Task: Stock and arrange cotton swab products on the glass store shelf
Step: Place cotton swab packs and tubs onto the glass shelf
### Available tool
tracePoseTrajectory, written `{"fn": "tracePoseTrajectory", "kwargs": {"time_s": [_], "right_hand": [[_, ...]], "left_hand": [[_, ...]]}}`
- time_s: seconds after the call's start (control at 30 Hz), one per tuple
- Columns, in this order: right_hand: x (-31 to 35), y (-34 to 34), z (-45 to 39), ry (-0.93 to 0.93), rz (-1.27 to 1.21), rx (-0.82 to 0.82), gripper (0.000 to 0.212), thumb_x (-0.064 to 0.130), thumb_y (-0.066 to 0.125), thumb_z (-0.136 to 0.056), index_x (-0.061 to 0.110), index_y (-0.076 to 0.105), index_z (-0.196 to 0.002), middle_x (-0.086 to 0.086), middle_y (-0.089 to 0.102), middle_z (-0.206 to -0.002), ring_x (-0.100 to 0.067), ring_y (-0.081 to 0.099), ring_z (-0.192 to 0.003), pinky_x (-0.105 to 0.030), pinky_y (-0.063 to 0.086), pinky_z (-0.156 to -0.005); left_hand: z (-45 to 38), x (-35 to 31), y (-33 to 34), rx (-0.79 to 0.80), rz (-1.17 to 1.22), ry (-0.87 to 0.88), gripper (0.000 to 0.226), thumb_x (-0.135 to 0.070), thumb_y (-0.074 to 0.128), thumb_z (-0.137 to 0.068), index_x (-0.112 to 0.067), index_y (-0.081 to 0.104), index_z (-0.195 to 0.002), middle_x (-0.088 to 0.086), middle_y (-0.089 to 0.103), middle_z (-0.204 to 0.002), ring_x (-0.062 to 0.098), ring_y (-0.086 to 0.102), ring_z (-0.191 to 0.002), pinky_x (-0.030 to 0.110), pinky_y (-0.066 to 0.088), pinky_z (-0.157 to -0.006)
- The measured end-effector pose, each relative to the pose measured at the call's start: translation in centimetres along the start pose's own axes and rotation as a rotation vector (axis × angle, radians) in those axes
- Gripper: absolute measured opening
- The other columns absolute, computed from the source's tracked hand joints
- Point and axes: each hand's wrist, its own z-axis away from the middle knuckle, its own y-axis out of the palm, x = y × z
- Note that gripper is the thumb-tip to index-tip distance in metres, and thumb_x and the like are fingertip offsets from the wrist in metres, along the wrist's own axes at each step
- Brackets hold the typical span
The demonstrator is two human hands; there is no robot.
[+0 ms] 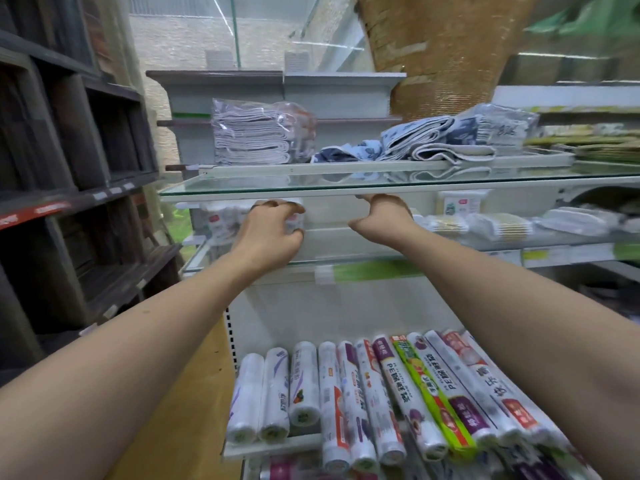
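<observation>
Both bare arms stretched forward into the gap between 2 glass shelves. Left hand (268, 233) curled round a white cotton swab pack (294, 221) at the left end of the lower glass shelf (346, 259), fingers hooked over the top, thumb underneath; pack mostly hidden behind the knuckles. More white swab packs (221, 220) just beside it to the left, blurred, labels unreadable. Right hand (382, 216) raised near the underside of the upper glass shelf (242, 190), fingers bent inward and largely hidden behind the back of the hand; cannot tell whether anything is held or how narrow the grip is. Bare stretch of lower shelf between the 2 hands.

Further right on the lower shelf: flat bags of cotton swabs (485, 225) lying down, sticks showing pale yellow through the plastic, and 1 boxed pack (462, 202) standing upright behind them. On the level above the upper glass: a bagged stack of folded cloths (252, 138) at left, loose blue-patterned towels (415, 140) at right. Down below, a row of cling-film and bag rolls (381, 393) lying side by side on a white shelf, ends facing outward. Dark wooden shelving (69, 150) along the left edge. Rope-wrapped pillar (436, 46) behind the display at upper right.
</observation>
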Motion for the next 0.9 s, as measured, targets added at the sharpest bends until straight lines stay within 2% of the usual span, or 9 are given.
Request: {"fn": "tracePoseTrajectory", "kwargs": {"time_s": [0.1,0.17,0.37,0.6,0.9], "right_hand": [[-3.7,-1.7,0.6,0.009,0.021,-0.015,0.069,0.043,0.065,-0.081,0.03,0.045,-0.147,-0.005,0.056,-0.142,-0.028,0.045,-0.136,-0.035,0.042,-0.109],[-6.4,-2.9,1.0,0.01,0.037,-0.016,0.068,0.044,0.064,-0.083,0.029,0.045,-0.147,-0.005,0.053,-0.146,-0.029,0.042,-0.138,-0.039,0.039,-0.112],[-14.5,-7.2,1.7,-0.001,0.168,-0.027,0.068,0.049,0.063,-0.086,0.028,0.044,-0.148,-0.012,0.049,-0.147,-0.035,0.041,-0.137,-0.041,0.036,-0.111],[-22.9,-12.0,2.4,0.051,0.161,-0.038,0.067,0.054,0.059,-0.086,0.027,0.046,-0.146,-0.014,0.052,-0.141,-0.036,0.043,-0.132,-0.044,0.038,-0.109],[-28.7,-14.4,2.1,0.134,0.09,-0.082,0.067,0.058,0.057,-0.088,0.027,0.046,-0.146,-0.013,0.05,-0.144,-0.034,0.042,-0.135,-0.047,0.039,-0.108]], "left_hand": [[-0.6,-3.0,1.9,0.017,0.009,0.016,0.042,-0.023,0.067,-0.088,-0.021,0.066,-0.13,0.005,0.064,-0.133,0.03,0.048,-0.131,0.035,0.039,-0.109],[-1.0,-5.2,3.3,0.022,0.004,0.028,0.042,-0.026,0.066,-0.089,-0.023,0.065,-0.131,0.004,0.065,-0.133,0.03,0.047,-0.129,0.036,0.04,-0.106],[-2.2,-13.0,7.3,0.026,0.013,0.033,0.043,-0.031,0.063,-0.09,-0.025,0.063,-0.133,0.004,0.063,-0.135,0.03,0.049,-0.128,0.043,0.043,-0.105],[-3.3,-21.3,12.0,0.027,0.021,0.046,0.041,-0.027,0.063,-0.092,-0.025,0.064,-0.133,0.005,0.065,-0.132,0.031,0.051,-0.123,0.038,0.043,-0.095],[-5.4,-26.6,15.8,0.092,0.079,0.098,0.043,-0.03,0.063,-0.092,-0.025,0.063,-0.134,0.005,0.064,-0.128,0.028,0.05,-0.123,0.035,0.04,-0.095]]}}
